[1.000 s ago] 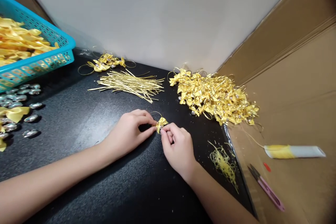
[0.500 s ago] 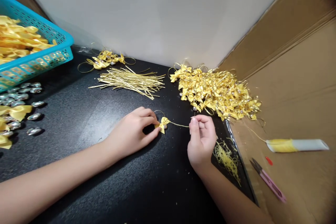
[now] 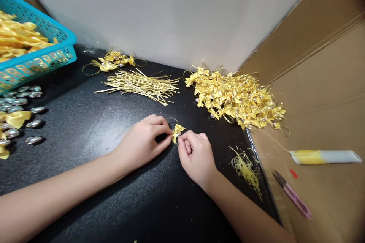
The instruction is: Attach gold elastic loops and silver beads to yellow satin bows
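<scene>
My left hand (image 3: pixel 146 136) lies on the black table, thumb and forefinger pinching the left side of a small yellow ribbon bow (image 3: pixel 176 136). A silver bead (image 3: pixel 178 134) sits at the bow's middle, and a thin gold loop (image 3: pixel 172 120) curves up behind it. My right hand (image 3: pixel 198 156) is closed in a pinch against the bow's right side, fingertips by the bead. Whatever those fingertips hold is hidden.
A gold wire bundle (image 3: pixel 142 86) lies behind my hands, with finished bows (image 3: pixel 234 97) heaped to its right. At left are a blue basket (image 3: pixel 67 47) and silver beads (image 3: pixel 34 123). Thread scraps (image 3: pixel 246 171), pink snips (image 3: pixel 295 199) and a thread tube (image 3: pixel 325 157) lie right.
My right hand has moved left, from the far end of a yellow thread drawn out from the bow, to the bow itself. The stretched thread no longer shows. My left hand keeps its pinch.
</scene>
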`<state>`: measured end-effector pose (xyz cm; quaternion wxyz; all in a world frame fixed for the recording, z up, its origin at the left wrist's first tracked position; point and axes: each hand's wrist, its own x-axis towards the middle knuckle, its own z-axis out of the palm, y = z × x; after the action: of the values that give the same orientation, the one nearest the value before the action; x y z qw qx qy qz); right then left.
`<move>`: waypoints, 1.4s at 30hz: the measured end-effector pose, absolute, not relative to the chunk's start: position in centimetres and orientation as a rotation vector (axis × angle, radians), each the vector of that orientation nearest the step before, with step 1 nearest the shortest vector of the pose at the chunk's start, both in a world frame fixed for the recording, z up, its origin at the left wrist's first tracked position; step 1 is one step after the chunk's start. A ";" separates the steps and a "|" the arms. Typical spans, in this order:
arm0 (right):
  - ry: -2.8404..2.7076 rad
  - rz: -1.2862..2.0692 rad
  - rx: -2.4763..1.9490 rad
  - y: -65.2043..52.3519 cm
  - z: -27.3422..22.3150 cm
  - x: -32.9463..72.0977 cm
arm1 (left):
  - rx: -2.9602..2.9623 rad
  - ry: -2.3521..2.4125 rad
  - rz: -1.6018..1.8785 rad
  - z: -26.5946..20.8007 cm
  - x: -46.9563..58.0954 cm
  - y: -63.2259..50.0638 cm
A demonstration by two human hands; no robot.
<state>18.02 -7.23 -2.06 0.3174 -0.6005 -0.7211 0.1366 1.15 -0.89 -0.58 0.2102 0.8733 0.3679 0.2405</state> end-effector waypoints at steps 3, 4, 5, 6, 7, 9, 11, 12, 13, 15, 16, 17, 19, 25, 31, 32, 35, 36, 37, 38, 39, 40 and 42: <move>-1.899 0.362 -1.581 -7.1 -2.1 18.0 | 2.394 1.029 0.659 -0.5 1.1 -0.8; -1.896 0.362 -1.584 -7.1 -2.1 18.0 | 2.384 1.031 0.655 -0.5 1.2 -0.8; -1.895 0.363 -1.586 -7.1 -2.0 18.0 | 2.374 1.035 0.653 -0.5 1.2 -0.8; -1.895 0.363 -1.588 -7.1 -2.0 18.0 | 2.367 1.039 0.656 -0.5 1.2 -0.8; -1.897 0.363 -1.589 -7.1 -2.0 17.9 | 2.363 1.042 0.665 -0.5 1.3 -0.8; -1.901 0.362 -1.591 -7.2 -2.0 17.9 | 2.359 1.044 0.685 -0.6 1.4 -0.8; -1.899 0.359 -1.599 -7.3 -1.9 17.8 | 2.358 1.044 0.701 -0.7 1.5 -0.8; -1.896 0.357 -1.606 -7.3 -1.9 17.7 | 2.357 1.044 0.708 -0.7 1.5 -0.9; -1.895 0.355 -1.612 -7.3 -1.9 17.7 | 2.355 1.046 0.715 -0.7 1.6 -0.9; -1.899 0.352 -1.623 -7.3 -2.0 17.7 | 2.348 1.052 0.731 -0.7 1.6 -1.0; -1.903 0.350 -1.627 -7.2 -2.0 17.7 | 2.347 1.053 0.735 -0.7 1.6 -1.0; -1.907 0.348 -1.631 -7.2 -2.0 17.7 | 2.346 1.053 0.736 -0.7 1.6 -1.0; -1.913 0.347 -1.643 -7.1 -2.0 17.7 | 2.349 1.053 0.734 -0.7 1.6 -1.0; -1.918 0.341 -1.661 -7.2 -2.0 17.6 | 2.339 1.062 0.719 -0.8 1.6 -1.1; -1.894 0.363 -1.673 -7.2 -1.9 17.4 | 2.319 1.050 0.746 -0.9 1.7 -1.3; -1.878 0.379 -1.664 -7.2 -1.8 17.4 | 2.316 1.039 0.764 -0.9 1.7 -1.4; -1.789 0.432 -1.615 -7.2 -1.6 17.5 | 2.333 0.986 0.841 -0.6 1.6 -1.7; -1.755 0.446 -1.594 -7.3 -1.4 17.6 | 2.349 0.970 0.874 -0.4 1.6 -1.9; -1.724 0.454 -1.574 -7.3 -1.3 17.6 | 2.368 0.967 0.924 -0.2 1.5 -2.0; -1.697 0.453 -1.555 -7.4 -1.2 17.7 | 2.384 0.986 0.994 0.0 1.5 -2.1; -1.676 0.446 -1.538 -7.4 -1.1 17.7 | 2.387 1.026 1.084 0.1 1.4 -2.3; -1.660 0.435 -1.523 -7.5 -1.1 17.8 | 2.372 1.080 1.180 0.3 1.4 -2.4; -1.635 0.413 -1.490 -7.7 -1.1 17.8 | 2.288 1.155 1.292 0.5 1.4 -2.7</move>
<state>17.78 -7.66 -1.06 0.4312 -0.5973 -0.6556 0.1657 1.43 -2.70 0.48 0.1352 0.7899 0.3987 0.4459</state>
